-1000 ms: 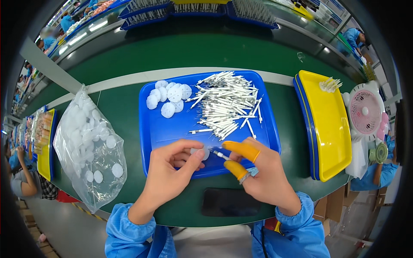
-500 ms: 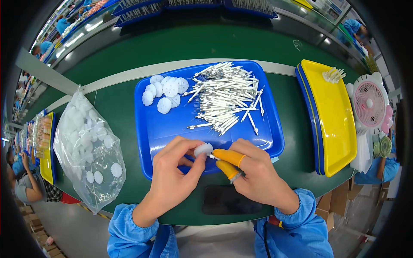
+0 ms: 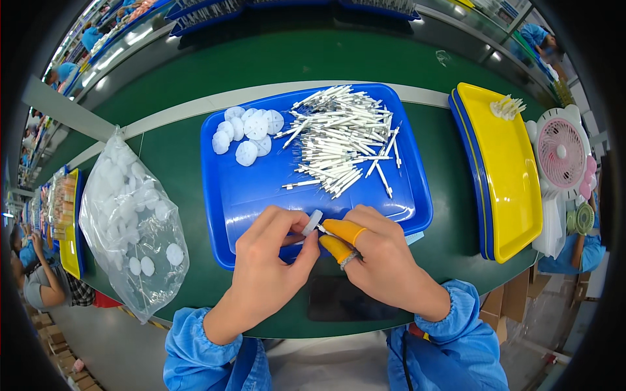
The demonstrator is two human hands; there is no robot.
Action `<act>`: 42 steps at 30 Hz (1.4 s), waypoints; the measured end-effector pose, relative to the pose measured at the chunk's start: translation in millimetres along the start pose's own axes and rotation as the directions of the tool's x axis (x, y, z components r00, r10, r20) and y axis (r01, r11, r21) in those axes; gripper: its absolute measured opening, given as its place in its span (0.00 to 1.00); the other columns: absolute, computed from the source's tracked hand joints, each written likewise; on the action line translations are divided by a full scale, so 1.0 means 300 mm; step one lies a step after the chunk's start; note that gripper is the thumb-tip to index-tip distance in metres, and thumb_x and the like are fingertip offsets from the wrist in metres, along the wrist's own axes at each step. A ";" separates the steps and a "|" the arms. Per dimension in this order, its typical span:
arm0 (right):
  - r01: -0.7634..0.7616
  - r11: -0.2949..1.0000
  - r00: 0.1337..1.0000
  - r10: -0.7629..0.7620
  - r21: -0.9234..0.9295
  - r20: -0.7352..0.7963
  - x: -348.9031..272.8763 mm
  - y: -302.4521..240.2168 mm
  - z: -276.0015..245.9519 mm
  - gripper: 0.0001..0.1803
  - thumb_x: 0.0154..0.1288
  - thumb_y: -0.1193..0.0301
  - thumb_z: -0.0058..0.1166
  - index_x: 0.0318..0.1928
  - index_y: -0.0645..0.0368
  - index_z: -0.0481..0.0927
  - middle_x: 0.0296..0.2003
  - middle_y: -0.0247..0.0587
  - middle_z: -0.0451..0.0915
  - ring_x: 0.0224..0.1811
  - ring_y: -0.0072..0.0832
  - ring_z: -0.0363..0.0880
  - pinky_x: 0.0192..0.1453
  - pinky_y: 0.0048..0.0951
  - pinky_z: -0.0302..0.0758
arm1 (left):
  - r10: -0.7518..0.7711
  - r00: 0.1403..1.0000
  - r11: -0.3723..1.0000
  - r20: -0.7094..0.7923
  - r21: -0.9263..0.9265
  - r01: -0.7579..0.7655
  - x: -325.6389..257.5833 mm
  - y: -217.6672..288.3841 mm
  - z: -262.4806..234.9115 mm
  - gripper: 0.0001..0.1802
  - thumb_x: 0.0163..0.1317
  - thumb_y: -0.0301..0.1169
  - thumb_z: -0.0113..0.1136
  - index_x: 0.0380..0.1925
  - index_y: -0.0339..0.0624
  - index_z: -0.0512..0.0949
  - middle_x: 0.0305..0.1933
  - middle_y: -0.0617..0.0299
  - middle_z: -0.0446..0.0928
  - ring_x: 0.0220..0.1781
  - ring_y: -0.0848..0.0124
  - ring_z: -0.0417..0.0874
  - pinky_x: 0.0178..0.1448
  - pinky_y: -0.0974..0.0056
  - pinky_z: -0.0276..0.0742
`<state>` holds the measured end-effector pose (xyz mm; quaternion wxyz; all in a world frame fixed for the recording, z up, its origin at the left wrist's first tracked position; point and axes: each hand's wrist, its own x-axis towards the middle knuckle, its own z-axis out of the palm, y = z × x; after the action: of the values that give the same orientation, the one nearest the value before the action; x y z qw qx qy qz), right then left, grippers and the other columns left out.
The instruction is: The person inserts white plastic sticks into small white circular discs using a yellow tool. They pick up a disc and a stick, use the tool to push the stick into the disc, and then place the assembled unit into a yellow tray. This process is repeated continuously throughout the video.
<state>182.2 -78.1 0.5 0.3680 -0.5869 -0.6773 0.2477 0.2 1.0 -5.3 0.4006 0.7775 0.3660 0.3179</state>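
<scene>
Between the thumb and fingers of my left hand a round white perforated disc stands nearly edge-on. Yellow finger covers sheathe the thumb and forefinger of my right hand, which pinches a thin white stick against the disc's side. Whether its tip sits inside the disc is too small to tell. Both hands are over the near rim of a blue tray. Inside it, loose white discs lie at the far left, and a heap of white sticks with thin wire ends fills the far right.
Left of the tray lies a clear plastic bag of white discs. A dark phone rests below my hands. To the right are stacked trays, the top one yellow with a stick-filled disc on it, and a pink-and-white fan.
The disc in my left hand has turned from showing its face to nearly edge-on. My right fingertips have shifted slightly left and up, and the view has moved a little.
</scene>
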 end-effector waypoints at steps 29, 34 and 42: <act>-0.119 0.987 0.992 0.124 0.109 -0.034 0.089 -0.048 -0.034 0.23 0.48 0.87 0.62 0.49 0.71 0.86 0.42 0.50 0.80 0.46 0.49 0.78 0.53 0.44 0.76 | -0.185 0.982 0.977 -0.050 -0.118 0.178 0.019 -0.002 -0.068 0.08 0.68 0.17 0.67 0.46 0.30 0.84 0.44 0.56 0.83 0.43 0.68 0.90 0.45 0.65 0.90; 0.078 0.997 0.996 -0.079 0.012 0.048 0.043 -0.027 -0.051 0.24 0.51 0.88 0.61 0.52 0.69 0.87 0.39 0.48 0.80 0.41 0.47 0.78 0.47 0.42 0.76 | -0.087 0.996 0.993 0.001 -0.086 0.087 0.020 0.015 -0.051 0.08 0.68 0.16 0.66 0.46 0.30 0.84 0.43 0.58 0.82 0.43 0.70 0.90 0.45 0.67 0.90; 0.065 0.994 0.997 -0.063 -0.084 0.036 0.047 0.013 -0.053 0.23 0.51 0.89 0.62 0.51 0.71 0.87 0.39 0.49 0.80 0.41 0.46 0.78 0.46 0.43 0.74 | -0.150 0.989 0.987 -0.017 -0.062 0.149 0.016 0.021 -0.032 0.08 0.65 0.18 0.71 0.43 0.32 0.83 0.42 0.54 0.84 0.39 0.64 0.92 0.44 0.62 0.93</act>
<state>196.7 -65.1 10.2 0.3391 -0.5758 -0.7117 0.2166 -3.0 6.2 5.6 0.4427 0.7319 0.4178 0.3064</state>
